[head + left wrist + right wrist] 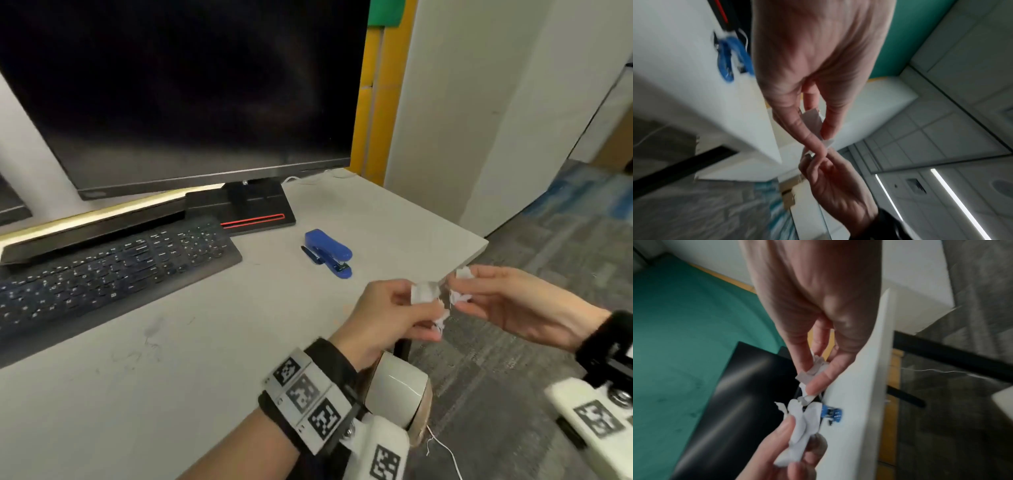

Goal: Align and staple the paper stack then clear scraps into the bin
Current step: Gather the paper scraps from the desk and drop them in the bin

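Observation:
Both hands hover off the desk's right front corner, fingertips nearly meeting. My left hand point(416, 310) pinches torn white paper scraps point(425, 293) between thumb and fingers; the left wrist view shows that scrap point(815, 123) in the pinch. My right hand point(467, 296) holds a small crumpled scrap point(459, 297), seen bunched at its fingertips point(816, 369) in the right wrist view, just above the left hand's larger scrap point(803, 426). The blue stapler point(329, 253) lies on the grey desk point(205, 359), beyond the hands. No paper stack or bin shows.
A dark pen point(311, 254) lies against the stapler's left side. A black keyboard point(109, 274) and monitor point(178, 96) fill the desk's left and back. A white roll point(397, 387) sits at the desk edge under my left wrist. Carpeted floor point(513, 394) lies to the right.

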{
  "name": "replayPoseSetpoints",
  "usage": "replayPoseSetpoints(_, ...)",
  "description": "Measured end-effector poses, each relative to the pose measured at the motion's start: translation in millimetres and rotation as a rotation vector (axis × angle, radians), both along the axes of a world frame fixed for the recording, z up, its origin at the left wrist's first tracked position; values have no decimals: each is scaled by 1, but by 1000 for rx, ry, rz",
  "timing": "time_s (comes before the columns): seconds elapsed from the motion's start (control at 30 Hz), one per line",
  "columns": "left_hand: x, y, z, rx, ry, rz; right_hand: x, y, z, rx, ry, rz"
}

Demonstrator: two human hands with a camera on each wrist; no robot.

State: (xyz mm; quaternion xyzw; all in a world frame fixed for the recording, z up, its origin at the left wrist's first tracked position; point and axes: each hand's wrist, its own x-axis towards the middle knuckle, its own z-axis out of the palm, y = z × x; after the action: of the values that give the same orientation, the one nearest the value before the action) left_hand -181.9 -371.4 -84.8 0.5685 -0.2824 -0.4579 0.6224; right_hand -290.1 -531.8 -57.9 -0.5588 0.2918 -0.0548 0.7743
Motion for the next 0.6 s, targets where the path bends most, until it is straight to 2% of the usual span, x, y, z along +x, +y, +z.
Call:
replayPoseSetpoints(0.07, -17, -14, -27, 32, 30, -97, -17, -12, -25, 18, 85, 47)
replayPoseSetpoints(0.17, -22, -34, -67, 103, 25, -145, -25, -30, -78, 51, 190, 44)
replayPoseSetpoints(0.4, -4, -92, -161, 371, 51, -148, 6, -74, -214, 125, 328, -193)
replayPoseSetpoints(0.6, 32, -148, -240, 603, -109, -163, 33, -89, -321, 69, 445, -253)
